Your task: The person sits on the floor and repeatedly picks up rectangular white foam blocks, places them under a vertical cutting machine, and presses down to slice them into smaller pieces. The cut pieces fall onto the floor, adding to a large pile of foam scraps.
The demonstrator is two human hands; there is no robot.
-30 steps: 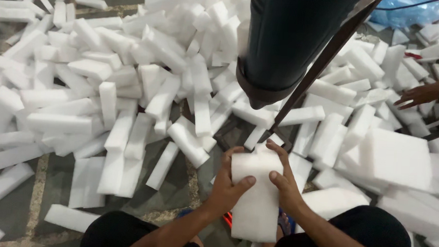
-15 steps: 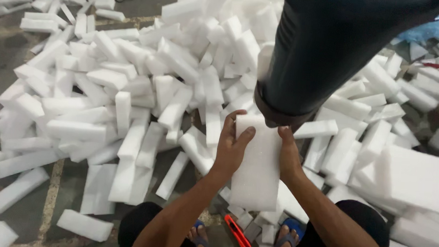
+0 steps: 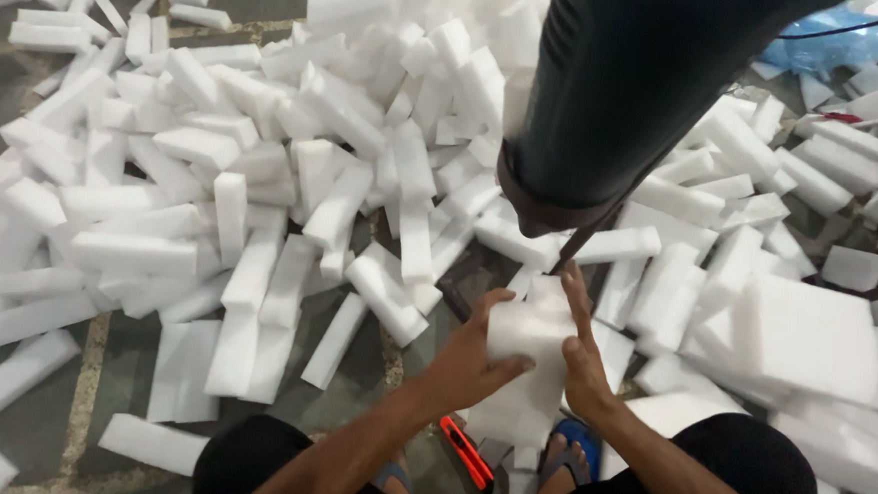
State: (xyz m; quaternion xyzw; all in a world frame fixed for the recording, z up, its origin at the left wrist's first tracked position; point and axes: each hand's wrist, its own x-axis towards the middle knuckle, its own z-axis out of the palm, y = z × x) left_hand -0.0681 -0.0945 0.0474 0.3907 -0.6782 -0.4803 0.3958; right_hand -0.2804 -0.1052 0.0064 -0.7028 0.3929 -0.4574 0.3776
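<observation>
On the floor between the knees, the left hand (image 3: 473, 359) and right hand (image 3: 581, 360) both clamp one foam block (image 3: 525, 367), fingers curled round its sides. It could slip (soft, squashy stuff) onto the orange cutter (image 3: 468, 454) lying just below. No containers in sight, just the loose foam pile (image 3: 292, 189).

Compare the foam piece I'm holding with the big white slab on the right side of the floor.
The held foam piece stands upright, gripped between the left hand and right hand; the big slab lies flat on other pieces, untouched. The held piece is a narrower rectangle; the slab is broader and nearly square. The held piece is partly hidden by fingers; the slab's top face shows fully. Both are plain white foam.
</observation>
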